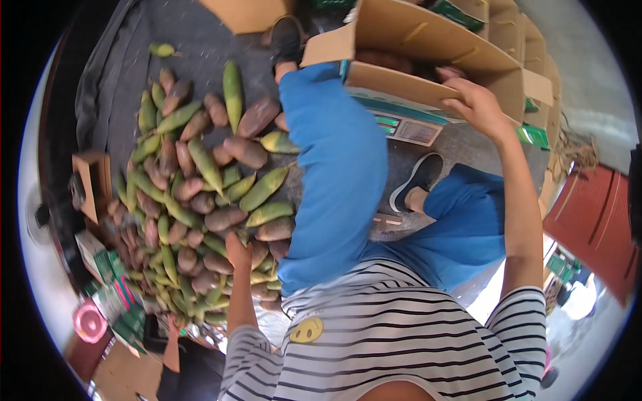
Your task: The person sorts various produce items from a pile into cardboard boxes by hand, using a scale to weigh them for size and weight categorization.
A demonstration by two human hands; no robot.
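Green and reddish-brown tubers lie in a large pile (207, 187) on a dark cloth. My left hand (239, 252) reaches down into the pile, touching the tubers near its right side; its fingertips are hidden among them. At the upper right, my right hand (473, 103) is at the near wall of an open cardboard box (414, 83), with the fingers bent over the edge. Reddish tubers show inside the box, one of them (449, 72) close to the fingers. Beneath the box sits a scale (414, 131) with a lit green display.
More cardboard boxes (506, 30) stand behind the open one. A small open box (93, 184) is left of the pile, with green-white cartons (100, 257) and a pink basin (89, 322) below it. Another person's arm (172, 344) shows at the lower left.
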